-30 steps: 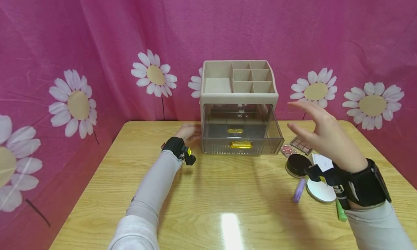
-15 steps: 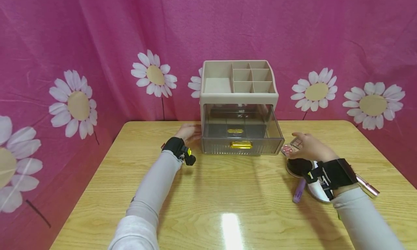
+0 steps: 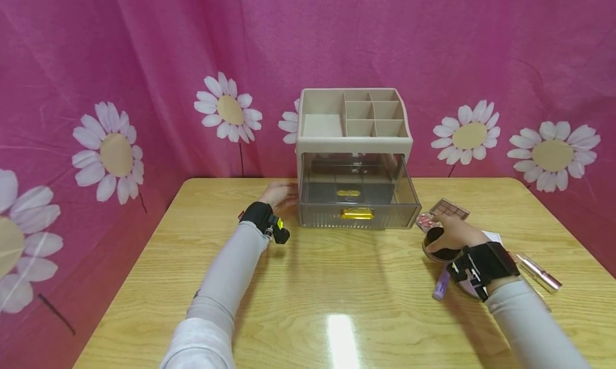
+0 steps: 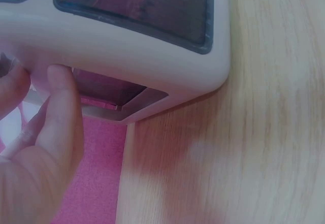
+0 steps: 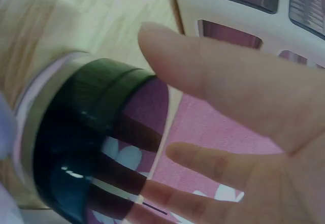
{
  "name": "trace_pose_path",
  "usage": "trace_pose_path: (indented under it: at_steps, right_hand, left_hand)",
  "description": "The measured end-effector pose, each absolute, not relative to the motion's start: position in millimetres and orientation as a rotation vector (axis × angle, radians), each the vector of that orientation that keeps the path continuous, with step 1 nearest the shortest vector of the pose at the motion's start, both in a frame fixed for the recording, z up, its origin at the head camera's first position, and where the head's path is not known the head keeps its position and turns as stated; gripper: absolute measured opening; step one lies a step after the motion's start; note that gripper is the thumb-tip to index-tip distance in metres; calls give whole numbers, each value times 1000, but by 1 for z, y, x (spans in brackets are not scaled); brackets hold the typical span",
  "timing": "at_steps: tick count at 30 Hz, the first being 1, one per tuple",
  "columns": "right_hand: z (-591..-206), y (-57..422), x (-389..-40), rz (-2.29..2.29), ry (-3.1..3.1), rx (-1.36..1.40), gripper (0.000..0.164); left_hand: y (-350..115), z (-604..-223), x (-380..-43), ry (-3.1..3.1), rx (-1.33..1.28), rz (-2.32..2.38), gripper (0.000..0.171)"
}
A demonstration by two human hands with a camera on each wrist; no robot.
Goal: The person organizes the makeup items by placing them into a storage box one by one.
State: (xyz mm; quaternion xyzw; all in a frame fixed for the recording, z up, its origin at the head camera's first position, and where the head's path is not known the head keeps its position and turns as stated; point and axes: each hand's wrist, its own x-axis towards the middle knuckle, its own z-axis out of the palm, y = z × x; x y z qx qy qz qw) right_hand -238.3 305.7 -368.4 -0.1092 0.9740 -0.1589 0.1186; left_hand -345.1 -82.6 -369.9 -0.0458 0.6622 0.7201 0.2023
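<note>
A cream cosmetics organizer stands at the back of the table, its smoky clear drawer pulled out. My left hand rests against the organizer's left side; the left wrist view shows fingertips on the cream frame by a side opening. My right hand hovers low over a round case with a glossy black lid. In the right wrist view, thumb and fingers are spread around the black lid, which mirrors the fingers. Whether they touch it is unclear.
An eyeshadow palette and a small pink compact lie behind the black-lidded case. A purple tube, a partly hidden round disc, a white box and a rose-gold tube lie near my right wrist.
My right hand has come down from the air beside the organizer, then shifted slightly towards me to the black-lidded case, uncovering the palette. My left hand has stayed put.
</note>
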Motion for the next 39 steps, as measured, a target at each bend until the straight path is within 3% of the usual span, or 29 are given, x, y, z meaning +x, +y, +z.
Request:
trace_pose_path:
  at_steps: [11, 28, 39]
  right_hand:
    - [-378, 307, -239, -491, 2853, -317, 69]
    - [-377, 307, -240, -523, 2853, -317, 67]
    - [-333, 303, -237, -632, 2880, -347, 66]
  left_hand:
    - [-81, -385, -357, 1861, -120, 2032, 43]
    - [-81, -384, -356, 1833, -120, 2053, 43]
    - [-81, -382, -354, 1842, -136, 2035, 44]
